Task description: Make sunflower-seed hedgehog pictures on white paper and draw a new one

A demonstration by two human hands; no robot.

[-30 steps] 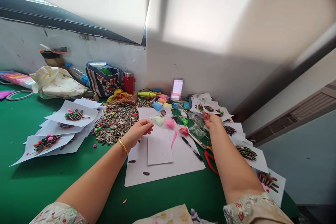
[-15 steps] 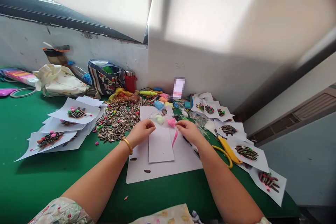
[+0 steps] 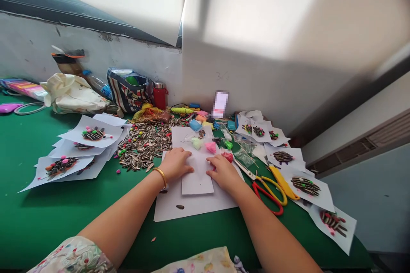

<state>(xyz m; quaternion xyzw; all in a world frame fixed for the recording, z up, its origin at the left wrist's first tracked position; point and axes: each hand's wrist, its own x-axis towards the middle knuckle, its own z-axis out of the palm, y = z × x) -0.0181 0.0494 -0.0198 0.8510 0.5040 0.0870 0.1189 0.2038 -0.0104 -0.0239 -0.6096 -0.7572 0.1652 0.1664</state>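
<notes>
Both my hands rest on a small blank white paper that lies on larger white sheets. My left hand, with a gold bangle at the wrist, lies over its left edge, thumb and forefinger apart. Over the right edge lies my right hand, its fingers also apart. Just beyond the fingertips sit a pink lump of clay and a pale green lump of clay. A red-pink clay piece is close behind my right hand. One sunflower seed lies on the sheet near me.
A heap of striped sunflower seeds spreads at the left. Papers with seed hedgehogs lie in a left stack and a right row. Scissors lie by my right forearm. Bags, a red flask and a phone line the wall.
My right hand has left the pink clay and come down and nearer onto the small paper. My left hand has lowered onto it too, fingers opening. The red-handled scissors now show beside my right forearm.
</notes>
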